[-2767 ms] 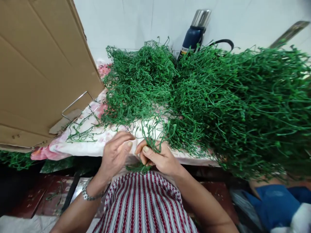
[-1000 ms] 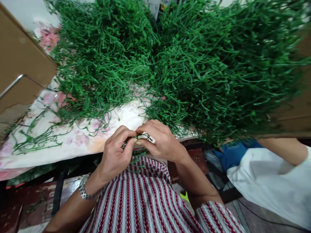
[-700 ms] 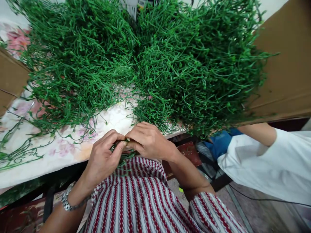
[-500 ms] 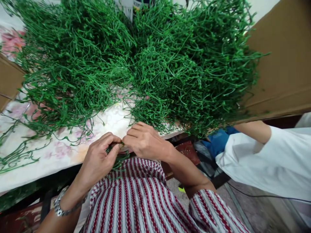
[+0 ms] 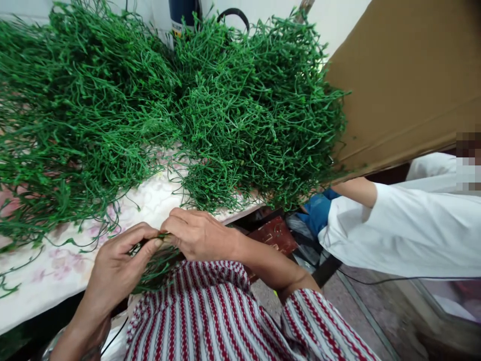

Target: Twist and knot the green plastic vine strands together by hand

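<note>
Close to my body, at the table's front edge, my left hand (image 5: 120,265) pinches thin green plastic stems (image 5: 156,268) between thumb and fingers. My right hand (image 5: 199,233) meets it fingertip to fingertip, its fingers closed on the same stems. The bunch hangs below my hands towards my lap, partly hidden by the left hand. Beyond them a large heap of the same green stems (image 5: 259,110) covers much of the table (image 5: 71,268), with another heap (image 5: 86,100) on the left.
A tall cardboard sheet or box side (image 5: 406,75) stands at the right of the heap. Past it sits a person in a white sleeve (image 5: 406,225). A dark blue cylinder (image 5: 184,12) stands at the back. A black cable (image 5: 398,280) runs low on the right.
The view has swung to the right, so the heaps and my hands appear farther left. Both hands still pinch the stems, with their fingertips together.
</note>
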Demonstrator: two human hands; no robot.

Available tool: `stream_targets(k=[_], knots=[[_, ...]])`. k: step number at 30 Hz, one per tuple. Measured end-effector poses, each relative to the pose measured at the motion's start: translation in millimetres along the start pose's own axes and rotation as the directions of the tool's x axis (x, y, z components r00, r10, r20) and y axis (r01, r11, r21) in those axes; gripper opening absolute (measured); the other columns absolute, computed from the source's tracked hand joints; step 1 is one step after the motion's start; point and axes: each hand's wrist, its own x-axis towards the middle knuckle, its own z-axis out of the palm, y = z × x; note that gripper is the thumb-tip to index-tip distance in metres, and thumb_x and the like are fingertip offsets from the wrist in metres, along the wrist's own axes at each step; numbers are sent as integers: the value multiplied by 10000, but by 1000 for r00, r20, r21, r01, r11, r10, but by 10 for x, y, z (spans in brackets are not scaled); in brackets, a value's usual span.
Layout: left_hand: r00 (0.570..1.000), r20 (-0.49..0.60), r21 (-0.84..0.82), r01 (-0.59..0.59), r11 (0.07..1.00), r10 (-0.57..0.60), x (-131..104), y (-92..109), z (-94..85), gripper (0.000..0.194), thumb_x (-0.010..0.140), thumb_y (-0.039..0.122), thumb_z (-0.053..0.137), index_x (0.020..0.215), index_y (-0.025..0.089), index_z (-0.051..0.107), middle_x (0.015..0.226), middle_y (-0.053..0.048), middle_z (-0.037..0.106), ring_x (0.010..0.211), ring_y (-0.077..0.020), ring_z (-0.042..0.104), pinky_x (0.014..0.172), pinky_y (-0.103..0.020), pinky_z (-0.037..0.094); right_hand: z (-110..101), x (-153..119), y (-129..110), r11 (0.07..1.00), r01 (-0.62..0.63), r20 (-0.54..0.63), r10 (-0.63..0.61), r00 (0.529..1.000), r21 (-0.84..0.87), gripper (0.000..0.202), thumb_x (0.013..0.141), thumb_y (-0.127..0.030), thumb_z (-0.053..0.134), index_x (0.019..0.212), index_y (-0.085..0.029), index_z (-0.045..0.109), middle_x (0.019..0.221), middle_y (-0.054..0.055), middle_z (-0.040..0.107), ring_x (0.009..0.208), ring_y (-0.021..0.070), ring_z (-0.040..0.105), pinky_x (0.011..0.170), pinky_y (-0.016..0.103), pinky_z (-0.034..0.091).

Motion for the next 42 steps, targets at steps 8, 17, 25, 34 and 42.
stream_targets(k=[8,17,25,34,42], knots=[[986,51,-157,162,974,-156,-9,-71,-5,130,704,312,637,717,185,660,690,5,662,608,-143,597,551,-186,478,-54,1,-73,996,-57,143,66,987,-64,163,910,-201,361,1048,-171,441,953,33,543,662,108,508,504,244,352],[999,34,221,-39,974,33,17,113,10,160,778,228,498,650,176,576,609,17,589,574,-114,539,542,-196,398,-31,55,-109,981,21,135,6,991,-194,128,884,-121,376,929,-140,495,845,55,564,725,153,537,605,287,392],[977,215,-122,15,992,12,22,151,-159,218,780,160,514,575,154,588,537,21,484,520,-93,462,526,-220,337,-47,117,57,880,101,326,-276,904,464,219,896,-206,375,766,-148,542,624,-16,545,537,74,480,530,194,350],[986,-83,-480,88,873,-145,27,75,-77,127,765,260,617,787,148,672,726,-34,647,659,-124,569,615,-225,443,-21,246,16,901,-84,-141,158,977,425,224,919,-292,390,871,-153,560,696,-4,521,638,93,478,620,215,377],[941,-285,-545,-4,838,-181,-13,88,53,95,716,206,674,728,149,598,629,28,585,550,-61,522,522,-148,422,172,241,-38,925,-57,-110,106,988,376,268,856,-394,518,963,-149,529,701,-15,521,591,86,464,568,204,362]])
